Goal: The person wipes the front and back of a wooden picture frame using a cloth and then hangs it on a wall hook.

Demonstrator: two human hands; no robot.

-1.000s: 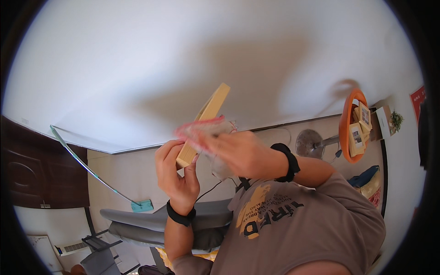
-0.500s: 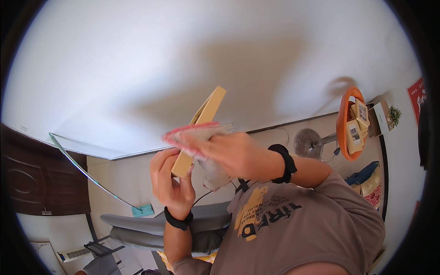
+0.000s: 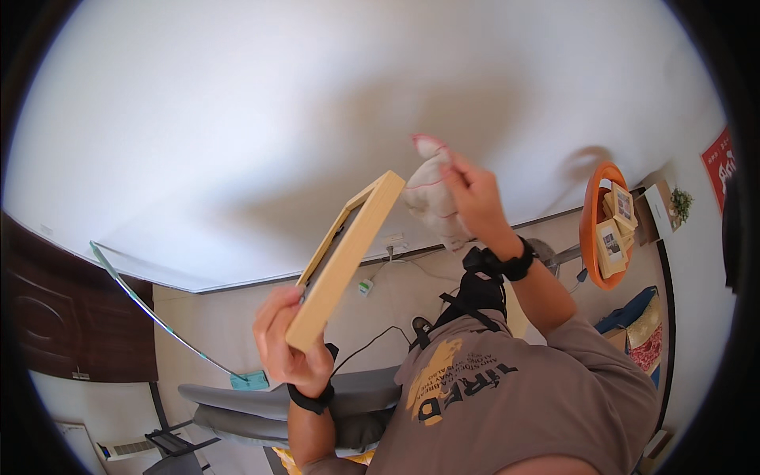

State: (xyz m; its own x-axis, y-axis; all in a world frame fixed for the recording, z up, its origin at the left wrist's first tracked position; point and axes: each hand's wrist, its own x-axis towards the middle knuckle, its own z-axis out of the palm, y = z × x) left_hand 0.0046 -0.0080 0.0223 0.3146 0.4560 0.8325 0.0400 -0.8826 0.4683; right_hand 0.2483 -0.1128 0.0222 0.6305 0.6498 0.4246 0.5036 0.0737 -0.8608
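Note:
A light wooden picture frame [image 3: 348, 261] is held up on a slant in front of the white wall, its side edge facing me and a strip of its dark back showing. My left hand [image 3: 294, 344] grips its lower end, fingers behind and thumb at the near edge. To the right and apart from the frame, my right hand [image 3: 479, 202] pinches a whitish cloth [image 3: 431, 198] with a red edge. The cloth hangs bunched below and beside the fingers. The face of the frame is turned away from me.
An orange bar stool [image 3: 592, 229] at the right bears several small framed pictures [image 3: 611, 245]. A potted plant [image 3: 681, 203] stands on a white box [image 3: 659, 207] beyond it. A mop [image 3: 158, 321] leans at the left; a grey couch [image 3: 237, 404] lies below. Cables [image 3: 389, 257] run along the wall's foot.
My right hand with the cloth has moved off the frame, up and to the right. The frame has dropped a little and turned, showing more of its side and back.

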